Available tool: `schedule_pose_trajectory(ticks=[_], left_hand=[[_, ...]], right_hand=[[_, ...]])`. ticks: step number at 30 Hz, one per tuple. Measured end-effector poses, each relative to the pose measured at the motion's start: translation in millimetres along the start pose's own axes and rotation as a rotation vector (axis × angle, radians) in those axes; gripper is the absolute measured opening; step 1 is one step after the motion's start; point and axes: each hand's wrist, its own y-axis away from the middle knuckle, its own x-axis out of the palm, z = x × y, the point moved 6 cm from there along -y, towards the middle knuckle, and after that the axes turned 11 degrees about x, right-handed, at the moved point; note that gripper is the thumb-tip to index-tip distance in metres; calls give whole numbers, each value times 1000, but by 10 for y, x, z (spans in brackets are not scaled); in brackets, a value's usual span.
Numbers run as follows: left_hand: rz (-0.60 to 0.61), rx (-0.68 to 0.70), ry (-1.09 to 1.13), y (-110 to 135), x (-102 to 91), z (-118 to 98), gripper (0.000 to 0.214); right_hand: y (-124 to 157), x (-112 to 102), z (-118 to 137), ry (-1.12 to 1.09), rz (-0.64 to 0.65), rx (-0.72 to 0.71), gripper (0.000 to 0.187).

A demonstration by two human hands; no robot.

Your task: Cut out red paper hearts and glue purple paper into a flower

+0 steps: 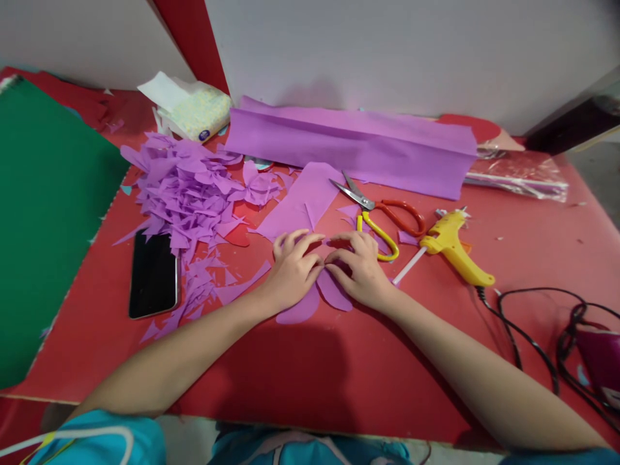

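Observation:
My left hand and my right hand rest side by side on the red table, fingertips meeting. Both press down with curled fingers on purple petal-shaped paper pieces that stick out below the palms. A cut purple sheet lies just beyond my fingers. Red-and-yellow scissors lie closed right behind my right hand. A yellow glue gun with a white glue stick lies to the right of them.
A heap of purple paper scraps and a black phone lie to the left. A folded purple paper roll runs along the back, a tissue pack beside it. Green sheet at left; black cables at right.

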Motion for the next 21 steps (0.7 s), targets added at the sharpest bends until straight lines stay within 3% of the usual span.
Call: schedule_pose_trajectory(ticks=[6,14,21], left_hand=[[-115,-61,30,13,-65,40,10],[-141,-41,58,19,-83,33,8],[-142,-82,111,10,-83,76,7]], right_hand=[[-4,-142,-110,-196,-173,175,20],[9,-64,-221,-300,-77,330,24],[21,-85,-263,-401,-117,384,16]])
